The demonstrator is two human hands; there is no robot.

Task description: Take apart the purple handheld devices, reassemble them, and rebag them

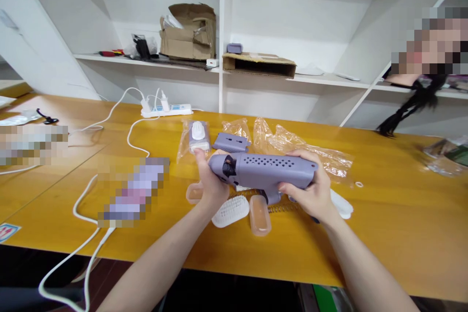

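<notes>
I hold a lilac, gun-shaped device [266,170] with a row of vent holes above the yellow table [395,239]. My left hand [210,180] is closed around its dark nozzle end. My right hand [310,190] grips the rear of the body, fingers wrapped over the top and underneath. Below the device lie a white brush head [230,211], a translucent peach cap [260,214] and a coiled spring [283,208]. A second peach piece [193,192] sits by my left wrist.
Behind the device lie clear plastic bags [292,141], a bagged white attachment [198,136] and a lilac part [231,143]. A white power strip [166,109] with cables sits at the table's back. Cardboard boxes [190,31] stand on white shelves. Another person is at the far right.
</notes>
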